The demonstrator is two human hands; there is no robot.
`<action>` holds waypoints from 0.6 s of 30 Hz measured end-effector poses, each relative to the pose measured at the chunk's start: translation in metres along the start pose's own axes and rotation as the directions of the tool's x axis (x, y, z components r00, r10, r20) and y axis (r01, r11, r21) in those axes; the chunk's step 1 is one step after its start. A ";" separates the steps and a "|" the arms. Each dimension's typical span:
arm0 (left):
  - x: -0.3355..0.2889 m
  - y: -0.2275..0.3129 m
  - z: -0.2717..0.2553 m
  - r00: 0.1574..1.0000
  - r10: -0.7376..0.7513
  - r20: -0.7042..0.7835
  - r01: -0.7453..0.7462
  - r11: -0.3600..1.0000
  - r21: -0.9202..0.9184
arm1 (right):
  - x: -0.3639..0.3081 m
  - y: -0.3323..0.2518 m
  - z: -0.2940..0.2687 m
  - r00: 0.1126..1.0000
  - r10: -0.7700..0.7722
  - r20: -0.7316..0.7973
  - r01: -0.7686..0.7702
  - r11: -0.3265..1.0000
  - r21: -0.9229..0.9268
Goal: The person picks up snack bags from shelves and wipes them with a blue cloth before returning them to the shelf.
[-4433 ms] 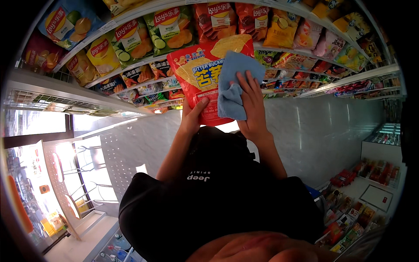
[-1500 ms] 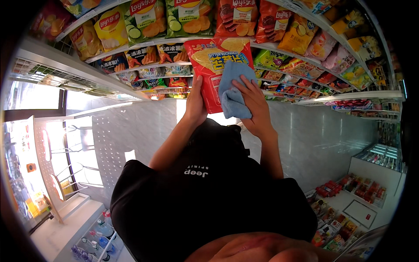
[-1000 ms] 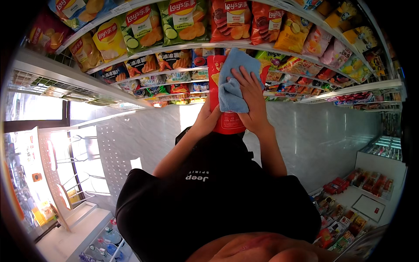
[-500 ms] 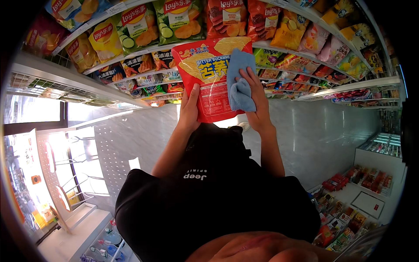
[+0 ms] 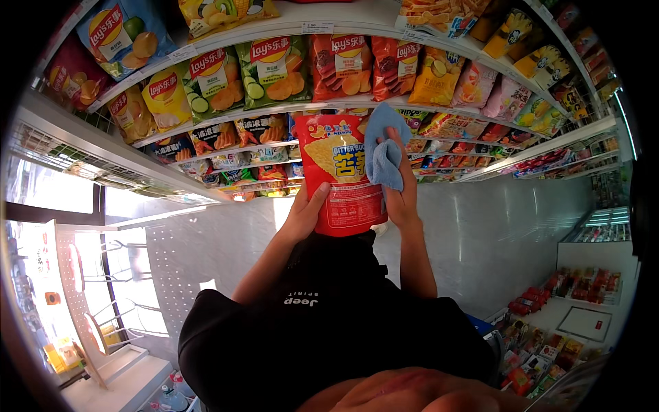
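Fingers of the left hand [image 5: 301, 214] are pinching a tall red plastic pouch [image 5: 349, 209] at its lower left, long axis pointing away from the torso [image 5: 336, 336]. Opposite, the right hand [image 5: 405, 197] is clasping a crumpled blue cloth [image 5: 383, 163] at its right edge.

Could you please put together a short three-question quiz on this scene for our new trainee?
1. True or false: the left hand is gripping the red snack bag with its thumb on the front.

2. Multiple choice: which part of the bag's front does the blue cloth in the right hand overlap, as seen in the picture?
A) lower left corner
B) upper right side
C) bottom edge

3. Short answer: what colour is the person's shirt?

Key: 1. True. 2. B. 3. Black.
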State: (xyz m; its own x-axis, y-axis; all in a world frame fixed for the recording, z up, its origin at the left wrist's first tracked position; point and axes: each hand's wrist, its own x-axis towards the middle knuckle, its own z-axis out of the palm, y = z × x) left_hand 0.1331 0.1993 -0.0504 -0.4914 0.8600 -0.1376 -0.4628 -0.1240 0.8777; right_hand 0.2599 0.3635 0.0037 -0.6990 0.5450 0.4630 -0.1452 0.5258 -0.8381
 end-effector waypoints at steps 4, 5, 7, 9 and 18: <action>0.006 0.013 0.016 0.986 0.003 -0.164 -0.055 0.947 -0.317 | -0.012 0.002 -0.001 0.990 -0.026 0.136 0.044 0.991 -0.128; 0.007 0.015 0.011 0.973 0.042 -0.227 -0.115 0.942 -0.316 | -0.017 -0.004 0.006 0.989 -0.020 0.147 0.037 0.993 -0.113; 0.009 0.018 0.009 0.958 0.072 -0.279 -0.173 0.917 -0.360 | -0.040 -0.005 0.015 0.990 0.022 0.136 -0.014 0.998 -0.059; 0.004 0.026 0.009 0.944 0.129 -0.305 -0.217 0.936 -0.276 | -0.054 -0.004 0.021 0.991 0.015 0.134 -0.008 0.999 -0.054; -0.006 0.042 0.027 0.843 0.476 0.251 -0.527 0.825 0.204 | -0.043 0.001 0.018 0.966 0.235 -0.106 -0.157 0.862 0.483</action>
State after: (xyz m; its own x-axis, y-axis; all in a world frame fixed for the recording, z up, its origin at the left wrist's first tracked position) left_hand 0.1369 0.2021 -0.0002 -0.4496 0.7897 0.4174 0.0275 -0.4548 0.8902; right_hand 0.2772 0.3280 -0.0223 -0.6355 0.7193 0.2806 -0.3532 0.0523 -0.9341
